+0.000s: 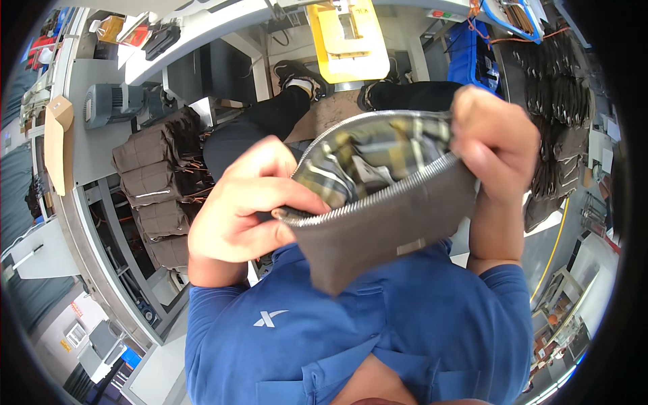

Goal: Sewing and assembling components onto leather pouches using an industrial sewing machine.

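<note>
I hold a brown zip pouch (385,226) up close in front of my blue shirt. Its zipper is undone and the mouth gapes, showing a yellow-grey plaid lining (364,158). My left hand (246,206) pinches the left end of the zipper edge between thumb and fingers. My right hand (493,138) grips the right end of the opening and pulls it apart. Below the pouch my dark trousers and black shoes show.
Stacks of similar brown pouches (158,189) lie on a shelf at the left. A yellow sewing station (347,40) stands ahead, next to a blue crate (476,57). More dark pieces (557,101) hang at the right. A grey table edge (88,135) runs at the left.
</note>
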A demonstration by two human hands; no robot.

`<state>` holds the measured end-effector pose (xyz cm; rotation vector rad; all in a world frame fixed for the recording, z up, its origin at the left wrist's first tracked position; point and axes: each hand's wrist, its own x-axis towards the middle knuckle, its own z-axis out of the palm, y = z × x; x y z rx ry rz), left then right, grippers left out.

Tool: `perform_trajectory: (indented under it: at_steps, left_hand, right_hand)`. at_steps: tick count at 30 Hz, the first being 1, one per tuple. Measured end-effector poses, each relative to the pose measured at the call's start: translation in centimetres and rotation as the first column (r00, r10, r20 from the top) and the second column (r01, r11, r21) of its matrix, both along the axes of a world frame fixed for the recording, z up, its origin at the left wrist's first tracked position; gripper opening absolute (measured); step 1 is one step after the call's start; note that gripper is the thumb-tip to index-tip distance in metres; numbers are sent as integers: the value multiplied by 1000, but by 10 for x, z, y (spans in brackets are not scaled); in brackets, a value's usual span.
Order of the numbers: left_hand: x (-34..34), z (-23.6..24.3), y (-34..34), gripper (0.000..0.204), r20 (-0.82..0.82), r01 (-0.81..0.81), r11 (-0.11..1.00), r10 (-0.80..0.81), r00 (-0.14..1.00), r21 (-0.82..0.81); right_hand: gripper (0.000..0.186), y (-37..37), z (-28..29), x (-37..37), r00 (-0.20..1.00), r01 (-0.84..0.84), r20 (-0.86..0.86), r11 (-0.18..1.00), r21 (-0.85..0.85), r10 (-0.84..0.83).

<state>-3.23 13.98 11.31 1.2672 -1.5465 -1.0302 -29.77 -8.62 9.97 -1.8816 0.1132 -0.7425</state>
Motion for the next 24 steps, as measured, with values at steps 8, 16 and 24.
perform_trajectory:
  at_steps: [8, 16, 24]
  left_hand:
    - [-6, -24, -9, 17, -138, -39, 991, 56, 989, 126]
    - [-34, -18, -7, 24, -610, -273, 902, 428, 667, 335]
    - [-40, -15, 5, 38, -658, -328, 871, 491, 571, 365]
  right_hand:
    - [36, 33, -14, 24, 986, -48, -164, 959, -278, 2]
    - [85, 74, 4, 34, 963, -7, -257, 949, -314, -78]
    - [91, 77, 2, 27, 969, 28, -219, 936, -350, -111]
